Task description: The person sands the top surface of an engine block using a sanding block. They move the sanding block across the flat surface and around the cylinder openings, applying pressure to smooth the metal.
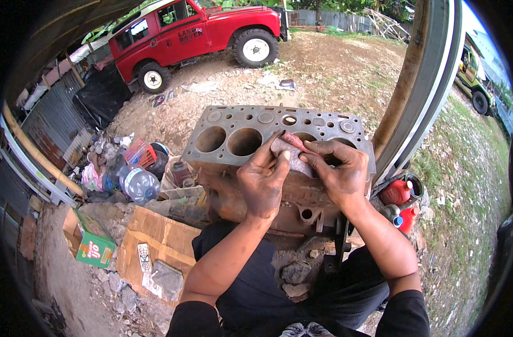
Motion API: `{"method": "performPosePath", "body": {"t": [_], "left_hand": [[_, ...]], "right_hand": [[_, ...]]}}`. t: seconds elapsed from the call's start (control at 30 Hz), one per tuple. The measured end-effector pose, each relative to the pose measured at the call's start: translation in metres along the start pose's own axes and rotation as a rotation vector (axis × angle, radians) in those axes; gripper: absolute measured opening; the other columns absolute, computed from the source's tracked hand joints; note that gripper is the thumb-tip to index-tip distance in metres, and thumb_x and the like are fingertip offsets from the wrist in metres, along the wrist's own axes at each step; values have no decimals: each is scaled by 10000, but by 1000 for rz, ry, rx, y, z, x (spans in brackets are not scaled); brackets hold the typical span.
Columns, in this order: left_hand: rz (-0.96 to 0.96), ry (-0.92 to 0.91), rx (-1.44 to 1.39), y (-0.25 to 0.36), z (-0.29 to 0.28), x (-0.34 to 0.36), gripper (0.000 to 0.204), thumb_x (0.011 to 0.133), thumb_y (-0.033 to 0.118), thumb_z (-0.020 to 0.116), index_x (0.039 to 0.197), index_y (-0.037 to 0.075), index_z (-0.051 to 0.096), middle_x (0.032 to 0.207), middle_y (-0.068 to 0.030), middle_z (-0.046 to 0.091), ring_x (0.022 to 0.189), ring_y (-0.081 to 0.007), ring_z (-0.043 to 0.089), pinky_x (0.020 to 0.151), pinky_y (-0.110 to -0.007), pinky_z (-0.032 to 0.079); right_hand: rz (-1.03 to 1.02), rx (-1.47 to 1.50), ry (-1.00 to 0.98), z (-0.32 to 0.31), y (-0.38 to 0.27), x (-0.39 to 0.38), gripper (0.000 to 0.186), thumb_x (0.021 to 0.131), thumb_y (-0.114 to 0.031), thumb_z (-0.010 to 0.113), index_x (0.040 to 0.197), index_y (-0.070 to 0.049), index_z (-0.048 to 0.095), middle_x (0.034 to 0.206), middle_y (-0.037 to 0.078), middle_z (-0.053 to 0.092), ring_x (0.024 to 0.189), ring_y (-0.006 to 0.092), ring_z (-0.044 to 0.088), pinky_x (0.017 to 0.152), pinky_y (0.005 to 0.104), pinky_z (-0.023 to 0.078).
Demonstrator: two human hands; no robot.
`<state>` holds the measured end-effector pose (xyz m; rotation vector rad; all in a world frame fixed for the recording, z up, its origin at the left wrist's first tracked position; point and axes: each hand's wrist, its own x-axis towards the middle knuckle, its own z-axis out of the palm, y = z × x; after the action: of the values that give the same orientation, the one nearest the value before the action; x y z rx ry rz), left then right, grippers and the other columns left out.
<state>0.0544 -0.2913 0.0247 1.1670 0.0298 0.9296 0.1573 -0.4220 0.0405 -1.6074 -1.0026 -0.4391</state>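
Both my hands pinch a creased, folded piece of sandpaper (293, 155), greyish pink on one face and reddish along its upper fold. My left hand (263, 178) grips its left end between thumb and fingers. Closed on the right end is my right hand (340, 168), its thumb and forefinger near the red fold. They hold it just above the near edge of a rusty engine block (245, 118), whose flat top carries a row of large round bores and several smaller holes. My hands and the sandpaper partly hide the two right-hand bores.
A cardboard sheet (134, 224) and a green box (91, 238) lie at left, near a clear plastic jug (140, 184) and an orange crate (140, 153). Red bottles (395, 192) stand right of the block, beside a post (405, 84). A red off-road vehicle (197, 33) is parked beyond.
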Motion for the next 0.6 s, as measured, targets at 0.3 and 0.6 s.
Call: {"method": "performPosePath", "body": {"t": [0.3,0.6], "left_hand": [[-47,20,23,-2,4,-1,490,1025,16,762,1484,-93,626,1328,-125,753,1205,-156,696,1093,-308,539],[-83,-81,-130,0,2,1,562,1095,20,642,1618,-78,460,1505,-213,647,1350,-251,653,1100,-358,556]], "right_hand": [[314,228,-172,-2,-13,4,348,760,-51,992,1038,-19,785,980,58,811,827,102,723,761,293,598],[54,223,-83,-2,-6,-1,230,857,-8,893,1054,-19,775,1017,96,791,878,180,755,818,320,603]]}}
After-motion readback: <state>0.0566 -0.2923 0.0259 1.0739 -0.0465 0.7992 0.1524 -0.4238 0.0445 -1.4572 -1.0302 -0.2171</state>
